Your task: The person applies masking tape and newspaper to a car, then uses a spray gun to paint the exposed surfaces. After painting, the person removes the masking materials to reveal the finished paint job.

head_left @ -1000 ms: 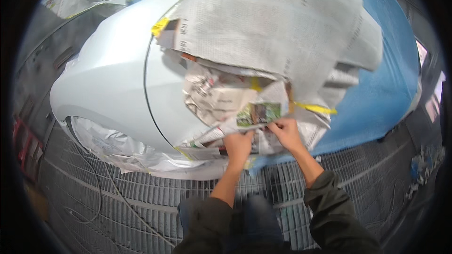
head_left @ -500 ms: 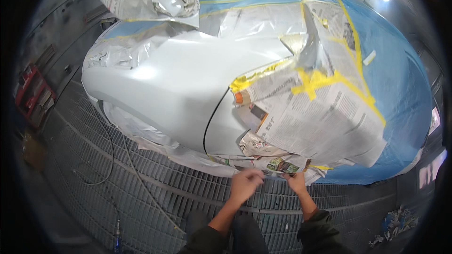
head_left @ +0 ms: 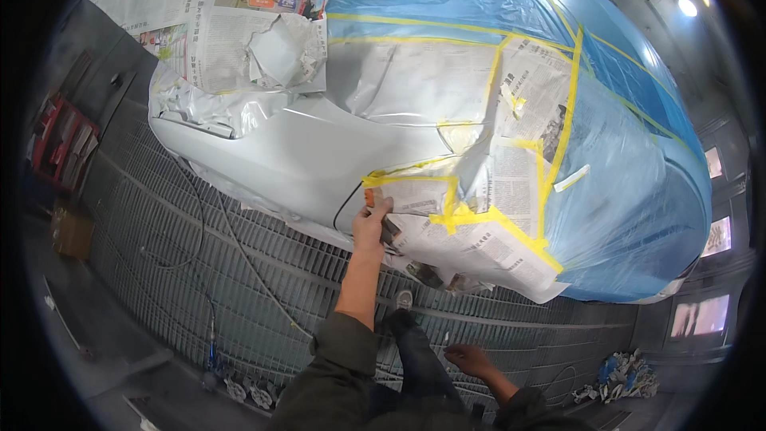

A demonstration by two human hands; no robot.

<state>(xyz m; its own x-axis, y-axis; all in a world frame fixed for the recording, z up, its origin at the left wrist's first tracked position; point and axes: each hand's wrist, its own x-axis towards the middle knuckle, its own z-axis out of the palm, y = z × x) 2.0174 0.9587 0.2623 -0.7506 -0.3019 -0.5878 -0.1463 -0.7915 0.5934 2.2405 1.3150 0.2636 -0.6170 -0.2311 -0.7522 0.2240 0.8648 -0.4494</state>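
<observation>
A car body part wrapped for painting fills the middle, with a bare pale grey fender panel [head_left: 295, 140]. Newspaper [head_left: 503, 243], edged with yellow masking tape [head_left: 519, 239], covers the area right of the panel's curved dark edge [head_left: 347, 201]. My left hand [head_left: 369, 227] reaches forward to the left border of that newspaper. Its thumb and fingers are closed at the paper's edge, partly hiding a printed picture. Lower down, away from the car, hangs my right hand [head_left: 469, 357], fingers curled. A small pale bit shows by its fingertips, too small to name.
Blue plastic film [head_left: 630, 191] wraps the car's right side. More newspaper [head_left: 215, 32] hangs at the upper left. Hoses [head_left: 247, 271] lie across the floor grating [head_left: 263, 303]. A red rack [head_left: 60, 140] and cardboard box [head_left: 73, 231] stand left; crumpled paper [head_left: 618, 377] lies lower right.
My left hand has gone forward and left, from the lower paper edge to the newspaper's left border. My right hand has let go of the lower edge and dropped back. The view has shifted.
</observation>
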